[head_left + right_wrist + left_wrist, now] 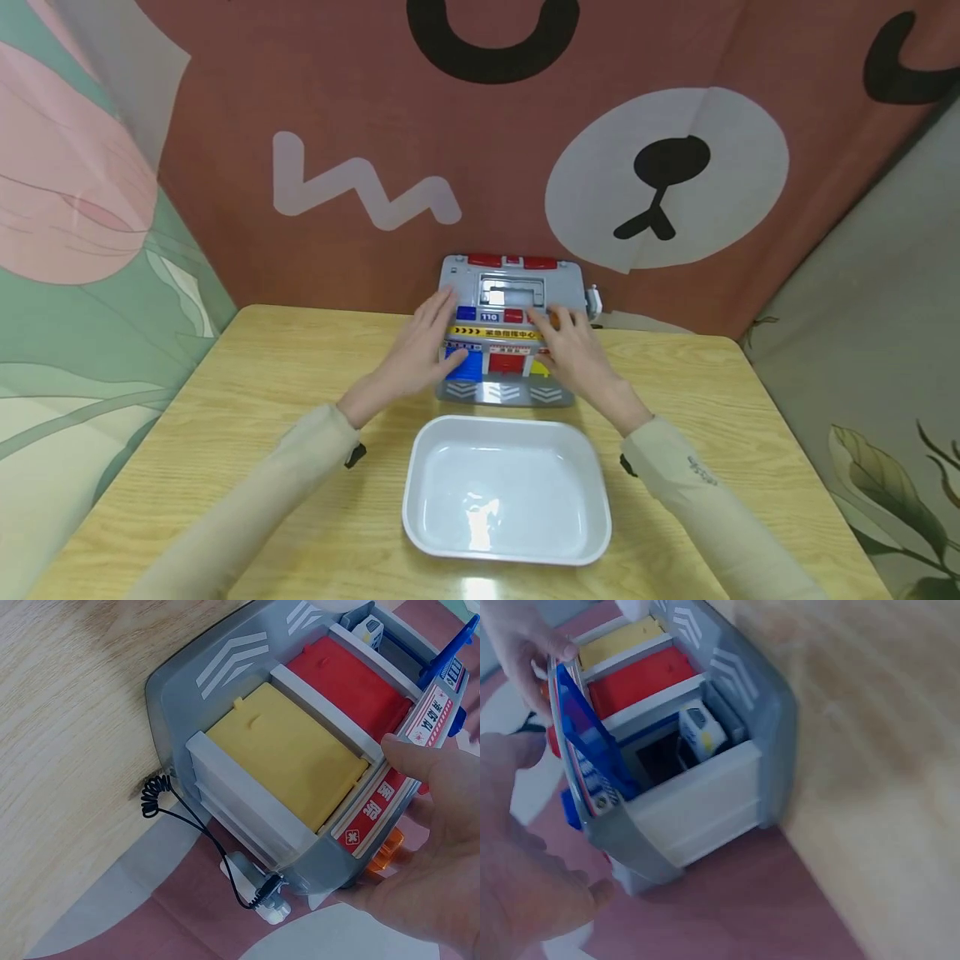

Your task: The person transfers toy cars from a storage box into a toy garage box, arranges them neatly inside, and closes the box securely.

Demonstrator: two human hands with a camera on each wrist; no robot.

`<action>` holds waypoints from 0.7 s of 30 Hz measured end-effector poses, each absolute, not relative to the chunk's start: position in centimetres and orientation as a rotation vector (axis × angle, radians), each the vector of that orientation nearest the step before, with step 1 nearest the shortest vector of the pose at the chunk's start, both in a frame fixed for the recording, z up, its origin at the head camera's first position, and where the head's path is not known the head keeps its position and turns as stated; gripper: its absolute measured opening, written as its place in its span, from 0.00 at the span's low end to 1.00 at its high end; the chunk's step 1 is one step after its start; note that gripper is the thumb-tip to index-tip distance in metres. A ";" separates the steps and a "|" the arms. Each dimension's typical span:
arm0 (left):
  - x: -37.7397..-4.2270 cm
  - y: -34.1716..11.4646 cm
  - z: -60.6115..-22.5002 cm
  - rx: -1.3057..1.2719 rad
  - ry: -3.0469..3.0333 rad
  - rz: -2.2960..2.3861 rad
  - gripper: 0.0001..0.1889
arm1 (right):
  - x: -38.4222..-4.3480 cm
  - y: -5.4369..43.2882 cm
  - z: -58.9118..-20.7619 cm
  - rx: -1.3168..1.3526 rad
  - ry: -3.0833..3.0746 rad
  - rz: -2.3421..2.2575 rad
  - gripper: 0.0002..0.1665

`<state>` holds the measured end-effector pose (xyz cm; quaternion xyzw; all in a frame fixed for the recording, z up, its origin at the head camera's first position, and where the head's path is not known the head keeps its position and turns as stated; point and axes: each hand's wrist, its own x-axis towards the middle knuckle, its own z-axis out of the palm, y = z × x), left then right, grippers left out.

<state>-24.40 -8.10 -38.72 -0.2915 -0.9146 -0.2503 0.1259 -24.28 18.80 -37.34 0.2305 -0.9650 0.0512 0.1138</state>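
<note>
A grey toy rescue station with blue, red and yellow garage doors stands near the table's back edge. At its left side my left hand spreads its fingers; the left wrist view shows them beside the roof edge. My right hand grips the front roof edge, thumb on the sign strip, fingers over the top by an orange button. The blue door is swung up, and a small white toy vehicle shows inside that bay. The red door and the yellow door are down.
A white rectangular basin stands on the wooden table in front of the station. A small handset with a coiled black cord hangs on the station's right side. Behind is a bear-print cloth.
</note>
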 end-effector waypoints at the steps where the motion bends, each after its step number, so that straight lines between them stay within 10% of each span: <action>1: -24.5 -7.7 -38.5 -0.893 -2.681 -0.639 0.46 | -24.3 18.8 -37.4 0.678 -2.827 0.146 0.46; 21: -25.4 -4.8 -36.5 -0.981 -2.874 -0.033 0.44 | -24.3 18.9 -37.3 0.686 -2.819 0.173 0.45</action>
